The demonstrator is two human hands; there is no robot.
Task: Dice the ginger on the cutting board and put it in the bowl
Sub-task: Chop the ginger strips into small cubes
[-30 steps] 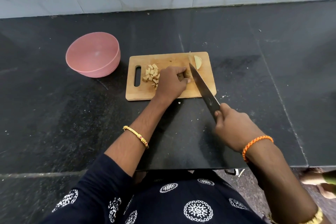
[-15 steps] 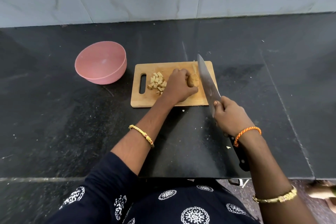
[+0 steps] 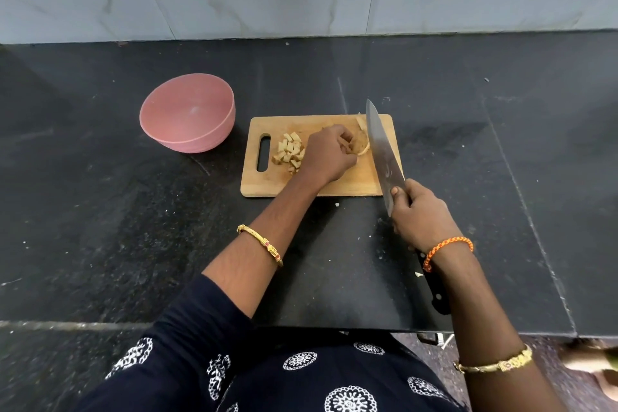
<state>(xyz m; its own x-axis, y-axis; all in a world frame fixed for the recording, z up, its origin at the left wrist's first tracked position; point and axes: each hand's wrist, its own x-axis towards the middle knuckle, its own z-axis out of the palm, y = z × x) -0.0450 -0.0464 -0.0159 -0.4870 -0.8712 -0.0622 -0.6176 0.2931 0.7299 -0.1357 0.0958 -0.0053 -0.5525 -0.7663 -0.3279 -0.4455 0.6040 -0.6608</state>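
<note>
A wooden cutting board [image 3: 334, 184] lies on the black counter. My left hand [image 3: 329, 154] grips a ginger piece [image 3: 360, 145] near the board's middle. A pile of diced ginger [image 3: 290, 151] sits by the board's handle slot, left of that hand. A thin ginger slice [image 3: 361, 122] lies at the board's far edge. My right hand [image 3: 421, 214] grips a large knife [image 3: 381, 147] at the base of its blade. The blade runs along the right side of the held ginger, tip past the board's far edge. The pink bowl [image 3: 187, 112] stands left of the board; nothing shows inside it.
A grey marble wall rises behind the counter. The counter's front edge runs just below my right wrist, with the knife's black handle [image 3: 433, 288] over it. Small ginger crumbs [image 3: 337, 205] lie on the counter in front of the board.
The knife blade has lifted and swung from slanting across the ginger to lying along its right side. My left hand has kept its grip on the ginger piece. The camera tilted slightly.
</note>
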